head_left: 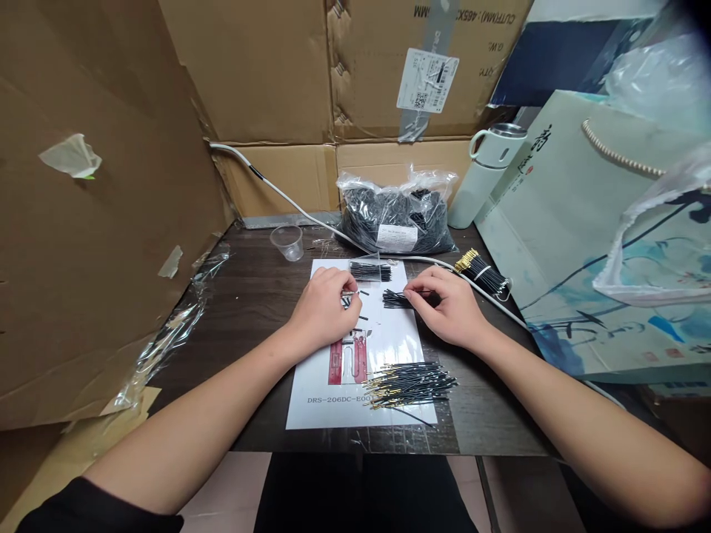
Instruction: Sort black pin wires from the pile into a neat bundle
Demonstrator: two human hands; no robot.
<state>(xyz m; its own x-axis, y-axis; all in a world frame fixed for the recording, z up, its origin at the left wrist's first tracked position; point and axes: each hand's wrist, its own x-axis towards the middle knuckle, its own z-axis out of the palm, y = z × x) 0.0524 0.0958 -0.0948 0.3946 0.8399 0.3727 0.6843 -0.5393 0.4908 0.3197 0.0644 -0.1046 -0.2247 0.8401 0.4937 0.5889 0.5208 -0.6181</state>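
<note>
On a dark counter (pixel 261 296) hemmed in by cardboard boxes, a person's two bare hands worked over a white printed sheet (pixel 361 370). The left hand (pixel 322 307) sat at about ten o'clock on the sheet, its fingers (pixel 347 285) pinched together on what looked like a single short black wire piece (pixel 355 294), too small to make out clearly. The right hand (pixel 449 307) rested at about two o'clock, its fingers (pixel 414 292) closed on the right end of a small loose bunch of short black wires (pixel 394 299), whose long axis ran left to right, from nine to three o'clock, toward the left hand. That bunch lay between the hands, touching the right and just beside the left. At twelve o'clock on the sheet lay another small bundle (pixel 370 272); at five o'clock, a spread pile of longer gold-tipped wires (pixel 411 383). Farther back stood a clear plastic cup (pixel 287 241), a plastic bag of black parts (pixel 395 215), a white flask (pixel 489 174), and, at two o'clock, a tied bundle of gold-tipped wires (pixel 482 272).
</note>
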